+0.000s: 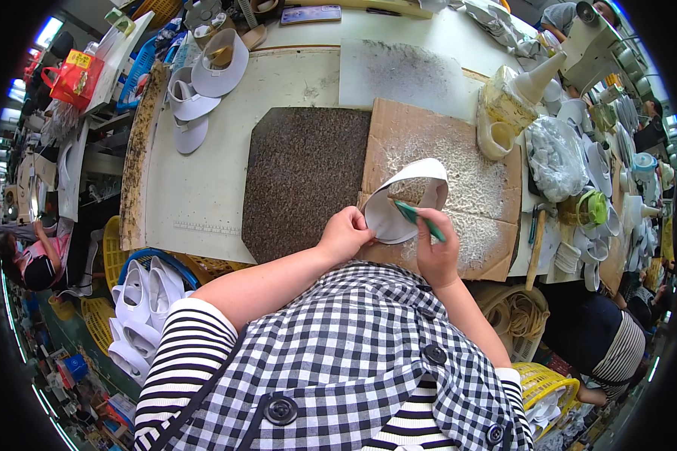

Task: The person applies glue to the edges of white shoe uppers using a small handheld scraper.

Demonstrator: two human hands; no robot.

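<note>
A white shoe upper [387,219] stands tilted in front of me, its curved band forming an open loop. My left hand [346,234] pinches its near left edge between thumb and fingers. In my right hand [438,252] is a slim green-handled brush [414,213], its brownish tip reaching inside the loop of the upper. Under the upper lies a sheet of cardboard [399,120], crusted with white glue-like smears. A dark speckled mat [308,180] lies just to its left.
Several white uppers [190,135] lie at the table's far left. On the right are a glue-stained container [504,105], a plastic bag [555,158] and a hammer [536,248]. Baskets with white uppers [139,297] stand beside me. A phone [311,14] lies at the back.
</note>
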